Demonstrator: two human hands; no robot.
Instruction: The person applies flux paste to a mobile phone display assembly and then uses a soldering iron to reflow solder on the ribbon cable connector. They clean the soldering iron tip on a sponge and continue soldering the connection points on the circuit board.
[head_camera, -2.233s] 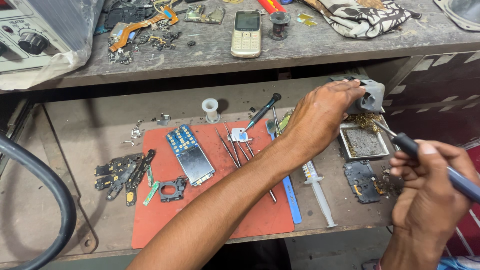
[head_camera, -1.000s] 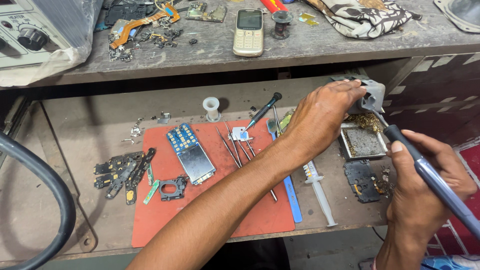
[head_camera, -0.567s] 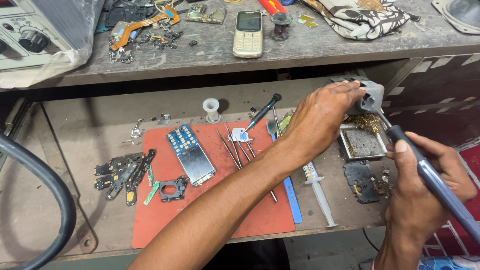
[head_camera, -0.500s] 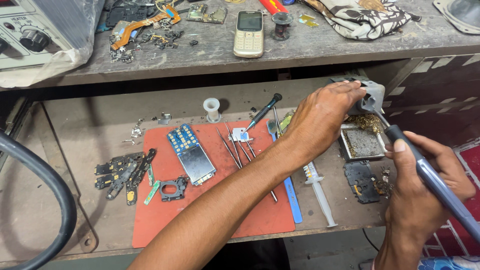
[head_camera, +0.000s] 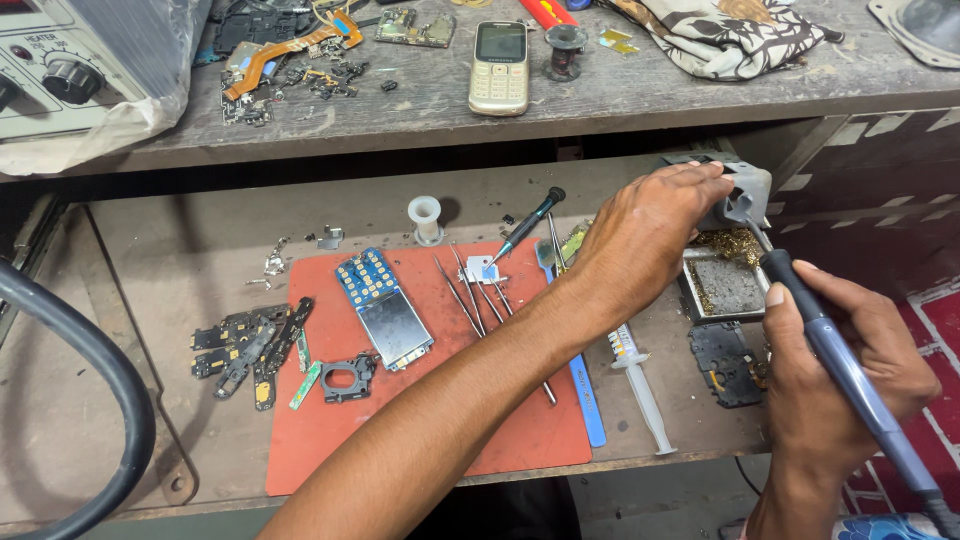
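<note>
From the head view, the work looks to be midway. A phone board with its keypad and screen (head_camera: 385, 310) lies stripped on the red mat (head_camera: 420, 420) in the centre of the frame, with tweezers (head_camera: 470, 295) and a screwdriver (head_camera: 525, 222) beside it.

At the right of the frame the left hand (head_camera: 645, 235) reaches across to a small grey holder (head_camera: 740, 192), its fingers (head_camera: 700, 180) curled onto its top. The right hand (head_camera: 845, 380), lower right, has its fingers clenched round a soldering iron (head_camera: 840, 360). The iron's tip points up toward the holder, above a metal tray (head_camera: 725, 290) with brass wool (head_camera: 735, 243) at its far edge. The tip appears to be getting cleaned, so soldering on the board seems yet to come.
</note>
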